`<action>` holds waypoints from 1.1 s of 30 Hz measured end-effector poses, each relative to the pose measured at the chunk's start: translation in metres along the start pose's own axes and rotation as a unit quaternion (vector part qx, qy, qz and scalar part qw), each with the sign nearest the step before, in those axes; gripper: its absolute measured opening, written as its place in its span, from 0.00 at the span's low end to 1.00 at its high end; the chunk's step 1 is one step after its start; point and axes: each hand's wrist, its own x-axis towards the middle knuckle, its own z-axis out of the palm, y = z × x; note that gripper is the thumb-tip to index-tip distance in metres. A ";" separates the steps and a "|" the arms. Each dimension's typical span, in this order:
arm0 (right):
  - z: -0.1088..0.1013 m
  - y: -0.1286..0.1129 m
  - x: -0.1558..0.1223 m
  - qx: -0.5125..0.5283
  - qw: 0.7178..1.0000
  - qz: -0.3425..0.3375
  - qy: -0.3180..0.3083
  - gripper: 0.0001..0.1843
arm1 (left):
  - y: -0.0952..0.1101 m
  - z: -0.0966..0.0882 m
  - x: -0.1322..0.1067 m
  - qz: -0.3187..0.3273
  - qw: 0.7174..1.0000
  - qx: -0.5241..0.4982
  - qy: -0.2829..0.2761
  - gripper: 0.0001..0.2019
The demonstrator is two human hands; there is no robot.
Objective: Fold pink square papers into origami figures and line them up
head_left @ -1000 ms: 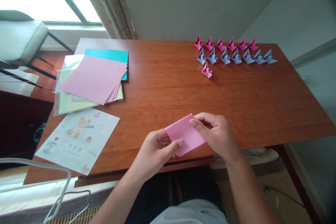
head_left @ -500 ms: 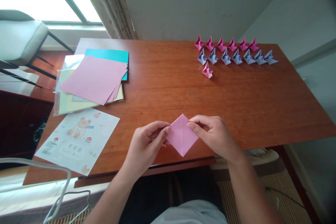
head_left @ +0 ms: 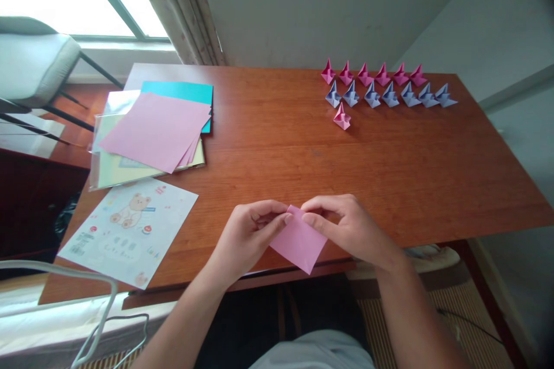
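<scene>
A pink origami paper (head_left: 303, 245), folded into a small square, is held up at the table's front edge. My left hand (head_left: 255, 228) pinches its upper left side between thumb and fingers. On the upper right side, my right hand (head_left: 341, 222) grips it the same way. Both thumbs lie on the near face, close to the top corner, and the fingertips behind the paper are hidden. One corner of the square points down toward my lap.
Folded paper figures stand at the back right: a magenta row (head_left: 383, 76), a lavender row (head_left: 390, 95) and one pink figure (head_left: 341, 117). Left on the wooden table (head_left: 259, 138) lie pink sheets (head_left: 156, 130), teal paper (head_left: 186, 91) and a bear-printed sheet (head_left: 134, 236). A white cable (head_left: 106, 300) hangs front left.
Both hands have slid toward the top corner of the pink paper and come closer together. The paper has dropped slightly toward me and turned a little, its lower corner now further right.
</scene>
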 end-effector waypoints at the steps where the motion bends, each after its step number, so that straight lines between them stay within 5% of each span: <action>1: 0.001 0.000 0.000 0.013 1.000 0.009 0.001 0.12 | 0.000 0.001 0.000 0.000 1.000 -0.006 -0.005 0.11; 16: 0.012 0.008 0.002 0.137 0.988 0.063 0.033 0.12 | -0.002 0.009 0.001 -0.043 0.992 -0.111 0.035 0.13; 24: 0.013 0.007 0.003 0.111 0.992 0.057 -0.002 0.13 | 0.004 0.009 0.003 -0.048 0.996 -0.075 0.027 0.16; 33: 0.012 0.007 0.004 0.147 0.987 0.061 0.032 0.17 | -0.001 0.013 0.004 -0.012 0.996 -0.035 0.077 0.17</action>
